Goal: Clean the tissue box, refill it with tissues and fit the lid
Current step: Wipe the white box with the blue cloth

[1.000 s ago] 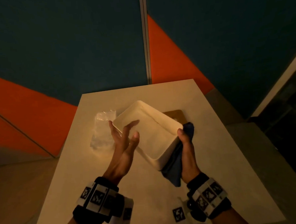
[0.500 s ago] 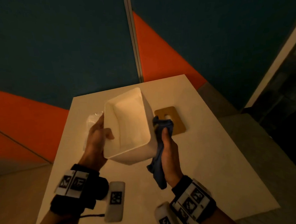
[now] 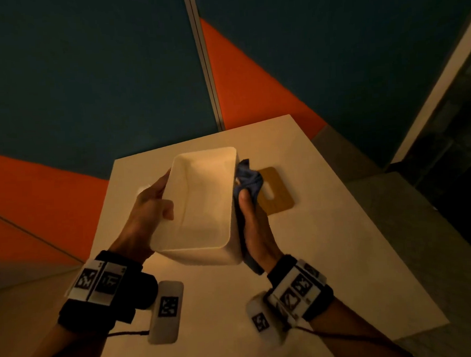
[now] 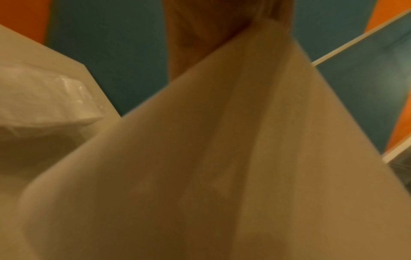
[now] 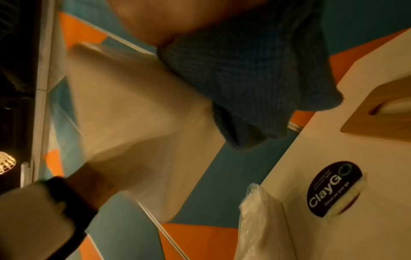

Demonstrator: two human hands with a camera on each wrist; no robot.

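Nearest the person, both wrists carry black bands with white marker blocks, above the near part of the pale counter [image 3: 329, 269]. The left hand [image 3: 151, 207] has its grip closed around the left wall of the white tissue box [image 3: 203, 204], thumb hooked over the rim into the hollow and the fingers behind the outer wall, out of sight from the head view. The box is lifted off the counter and tilted so that its open, empty inside faces the person; it hangs over the middle of the counter. The right hand [image 3: 254, 226] lies along the box's right wall, its thumb pressing a dark blue cloth [image 3: 248, 177] against that wall; the cloth is bunched up above the thumb and a tail of it trails down past the palm. How the other right fingers lie cannot be told. From the right wrist view the waffle-textured cloth [image 5: 251, 84] sits between the hand and the box wall. Just beyond the right hand, toward the counter's right edge, the tan wooden lid [image 3: 274, 192] with its oval slot lies flat. Behind the left hand, near the far left corner, a clear plastic pack of tissues [image 4: 44, 98] lies on the counter. A dark round sticker [image 5: 333, 188] reading "ClayGo" is stuck to the counter between the pack and the lid.
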